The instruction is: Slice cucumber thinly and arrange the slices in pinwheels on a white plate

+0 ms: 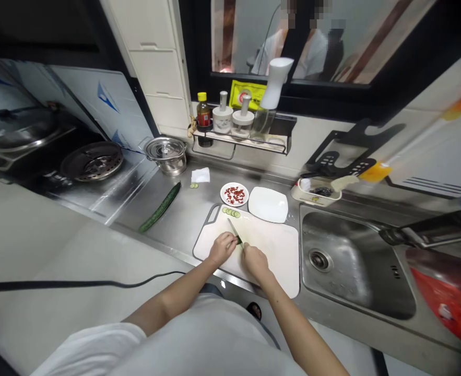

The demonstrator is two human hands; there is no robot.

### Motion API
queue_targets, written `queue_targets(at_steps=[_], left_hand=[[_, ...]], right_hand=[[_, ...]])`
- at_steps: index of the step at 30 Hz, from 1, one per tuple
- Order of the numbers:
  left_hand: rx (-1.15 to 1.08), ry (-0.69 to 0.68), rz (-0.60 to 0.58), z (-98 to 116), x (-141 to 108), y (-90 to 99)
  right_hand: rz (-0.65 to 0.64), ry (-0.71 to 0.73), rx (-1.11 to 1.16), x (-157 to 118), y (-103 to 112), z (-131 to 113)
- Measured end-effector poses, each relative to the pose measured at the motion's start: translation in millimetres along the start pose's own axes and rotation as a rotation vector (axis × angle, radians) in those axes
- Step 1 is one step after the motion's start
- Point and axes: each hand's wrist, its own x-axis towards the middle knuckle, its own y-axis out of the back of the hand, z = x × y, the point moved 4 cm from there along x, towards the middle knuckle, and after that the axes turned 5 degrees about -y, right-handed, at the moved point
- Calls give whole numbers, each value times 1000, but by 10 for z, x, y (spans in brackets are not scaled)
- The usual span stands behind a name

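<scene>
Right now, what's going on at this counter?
A person's right hand holds a knife over the board; the left hand grips a small green piece at the blade. Pale slices lie near the board's far edge. Beyond are a dish of red bits and a white plate. A long cucumber lies left of the board.

Cuke pc (238,240) on brd (281,250), sink (343,261) R

Lidded metal pot (168,156), round burner (92,161), sink (357,261)
</scene>
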Motion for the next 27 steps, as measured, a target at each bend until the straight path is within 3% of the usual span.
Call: queue_targets(at_steps=[16, 27], left_hand=[[-21, 5, 17, 2, -8, 0], [-55, 23, 16, 11, -6, 3]], right_hand=[[-40, -31, -20, -292, -144, 208], [-56, -61, 44, -352, -157, 333]])
